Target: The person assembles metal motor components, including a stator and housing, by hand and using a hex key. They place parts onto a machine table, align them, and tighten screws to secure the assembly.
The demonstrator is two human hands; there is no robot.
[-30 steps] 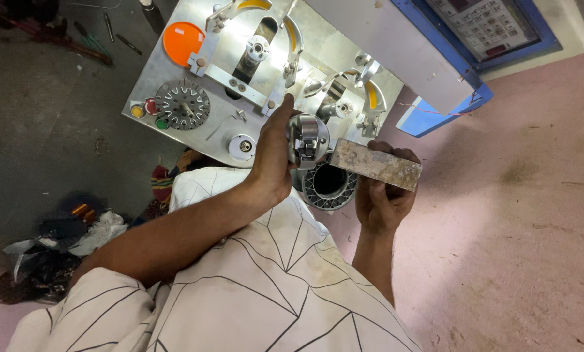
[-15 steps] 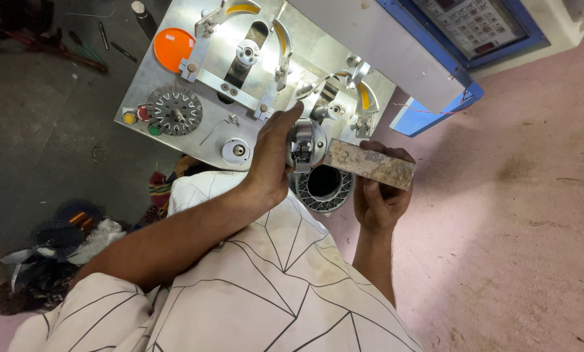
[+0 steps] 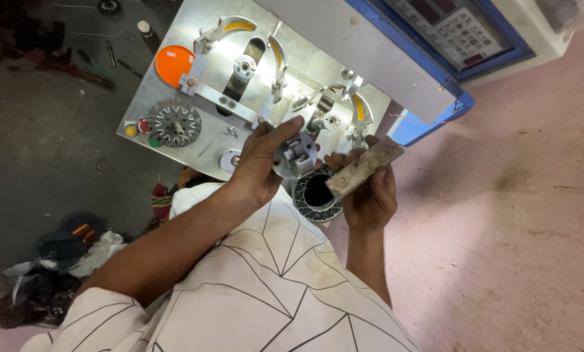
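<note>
Fingers of your left hand are gripping a round grey metal fitting — your right hand is clasping a worn flat rectangular bar beside it.

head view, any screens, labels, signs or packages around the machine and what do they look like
Control panel: top right, on the machine's blue-framed sloping face; pale rectangle with dark display windows and a grid of small buttons.
Orange disc: upper left of the metal plate; round, plain orange; no marking can be made out.
Coloured dots: left edge of the plate; small, round, yellow, red and green.
No packages or signs show.
</note>
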